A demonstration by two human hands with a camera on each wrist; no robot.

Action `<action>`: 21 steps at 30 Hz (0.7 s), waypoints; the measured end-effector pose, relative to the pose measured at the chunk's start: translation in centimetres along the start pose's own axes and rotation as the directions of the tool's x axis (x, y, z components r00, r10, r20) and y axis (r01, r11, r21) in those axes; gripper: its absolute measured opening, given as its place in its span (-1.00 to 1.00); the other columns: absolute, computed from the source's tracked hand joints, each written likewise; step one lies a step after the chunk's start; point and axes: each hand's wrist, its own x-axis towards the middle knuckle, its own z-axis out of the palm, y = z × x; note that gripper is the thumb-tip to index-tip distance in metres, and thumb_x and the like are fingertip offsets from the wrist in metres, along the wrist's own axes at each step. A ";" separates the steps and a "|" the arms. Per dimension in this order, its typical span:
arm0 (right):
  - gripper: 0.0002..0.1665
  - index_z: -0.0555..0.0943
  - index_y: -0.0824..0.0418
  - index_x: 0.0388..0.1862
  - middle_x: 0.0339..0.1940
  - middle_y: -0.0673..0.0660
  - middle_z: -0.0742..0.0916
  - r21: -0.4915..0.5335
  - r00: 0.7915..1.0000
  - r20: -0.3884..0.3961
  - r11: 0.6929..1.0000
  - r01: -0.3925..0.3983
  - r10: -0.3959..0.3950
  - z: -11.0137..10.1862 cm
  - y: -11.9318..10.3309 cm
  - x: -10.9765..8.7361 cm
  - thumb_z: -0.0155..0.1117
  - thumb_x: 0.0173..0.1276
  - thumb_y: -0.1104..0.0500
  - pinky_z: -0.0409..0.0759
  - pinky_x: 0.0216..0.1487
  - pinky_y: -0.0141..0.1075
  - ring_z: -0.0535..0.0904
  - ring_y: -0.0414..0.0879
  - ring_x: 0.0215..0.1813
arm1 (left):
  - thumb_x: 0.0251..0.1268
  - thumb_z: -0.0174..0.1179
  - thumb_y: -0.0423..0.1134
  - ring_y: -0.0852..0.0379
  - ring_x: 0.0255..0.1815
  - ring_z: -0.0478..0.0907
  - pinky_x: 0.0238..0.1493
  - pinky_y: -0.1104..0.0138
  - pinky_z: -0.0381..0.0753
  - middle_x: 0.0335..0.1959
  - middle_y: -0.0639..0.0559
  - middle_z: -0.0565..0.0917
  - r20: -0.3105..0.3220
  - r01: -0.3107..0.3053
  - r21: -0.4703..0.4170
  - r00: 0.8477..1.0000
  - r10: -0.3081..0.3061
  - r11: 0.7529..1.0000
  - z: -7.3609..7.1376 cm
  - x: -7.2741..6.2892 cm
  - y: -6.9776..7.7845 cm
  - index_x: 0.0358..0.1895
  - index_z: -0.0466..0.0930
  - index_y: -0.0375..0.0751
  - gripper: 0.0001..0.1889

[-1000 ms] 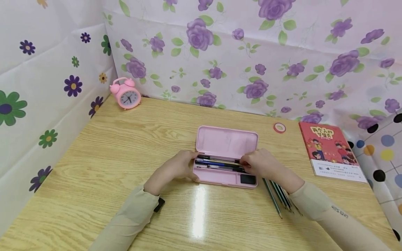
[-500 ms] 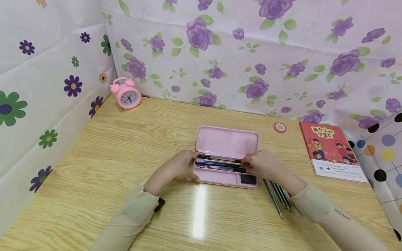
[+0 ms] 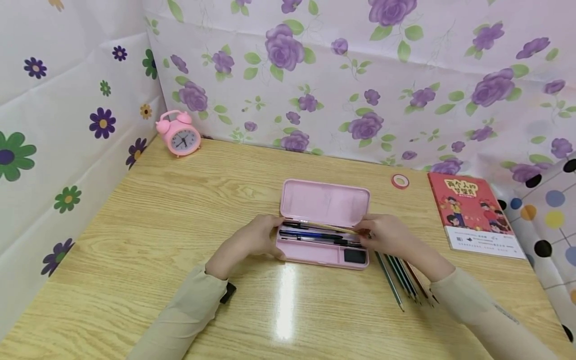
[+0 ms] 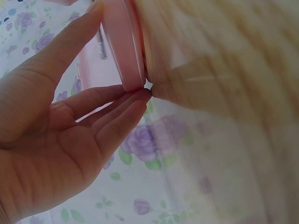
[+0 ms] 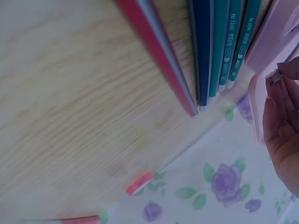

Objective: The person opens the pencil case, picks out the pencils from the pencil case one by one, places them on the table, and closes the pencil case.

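Note:
An open pink pencil case (image 3: 310,256) lies on the table in the head view, with blue and black pens (image 3: 310,234) in its long compartment. My left hand (image 3: 254,237) holds the case's left end, thumb on one side and fingers on the other, as the left wrist view (image 4: 70,126) shows. With my right hand (image 3: 384,235) I pinch a slim yellow pencil (image 3: 330,228) at its right end. It slants over the back of the compartment. In the right wrist view its dark point (image 5: 274,79) shows at the fingertips of the right hand (image 5: 285,126).
Several green, blue and red pencils (image 3: 391,282) lie right of the case, partly under my right forearm. A black eraser (image 3: 355,256) sits in the case's small compartment. Farther back are a tape roll (image 3: 400,181), a red book (image 3: 472,215) and a pink alarm clock (image 3: 182,137).
My right hand has moved slightly right and drawn the yellow pencil out from among the pens, its right end raised. My left hand stays on the case.

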 end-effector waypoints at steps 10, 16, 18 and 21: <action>-0.81 0.69 0.14 -0.30 -0.44 -0.09 0.66 0.034 0.976 -0.011 0.975 -0.219 0.219 -2.4 1.0 -5.2 0.40 0.05 0.24 0.59 -0.42 -0.32 0.57 -0.26 -0.41 | -0.30 0.54 -0.25 -0.08 0.22 0.39 0.33 0.14 0.30 0.16 -0.23 0.51 0.005 0.006 -0.013 1.000 -0.006 1.000 -0.2 -0.1 0.2 0.29 0.31 -0.41 -0.07; -0.83 0.69 0.13 -0.30 -0.46 -0.11 0.68 0.038 0.938 -0.003 0.937 -0.347 0.347 -3.4 1.4 -9.1 0.41 0.07 0.20 0.59 -0.43 -0.33 0.57 -0.28 -0.43 | -0.28 0.54 -0.26 -0.09 0.27 0.35 0.36 0.15 0.25 0.20 -0.24 0.48 0.012 0.006 -0.018 1.000 -0.006 1.000 -0.1 -0.1 0.2 0.28 0.30 -0.44 -0.08; -0.84 0.69 0.13 -0.31 -0.47 -0.11 0.69 0.032 0.926 -0.018 0.926 -0.376 0.377 -3.6 1.5 -10.5 0.41 0.06 0.21 0.57 -0.46 -0.36 0.56 -0.31 -0.45 | -0.28 0.54 -0.26 -0.09 0.29 0.33 0.36 0.15 0.24 0.21 -0.24 0.47 0.012 0.002 -0.019 1.000 -0.002 1.000 -0.1 -0.1 0.2 0.28 0.29 -0.46 -0.08; -0.83 0.69 0.15 -0.32 -0.48 -0.11 0.69 0.035 0.903 -0.012 0.903 -0.428 0.429 -3.8 1.8 -12.4 0.41 0.05 0.23 0.55 -0.49 -0.39 0.54 -0.33 -0.47 | -0.30 0.54 -0.26 -0.09 0.27 0.36 0.35 0.15 0.26 0.19 -0.24 0.49 0.004 0.001 -0.022 1.000 -0.001 1.000 0.0 -0.1 0.2 0.28 0.30 -0.45 -0.07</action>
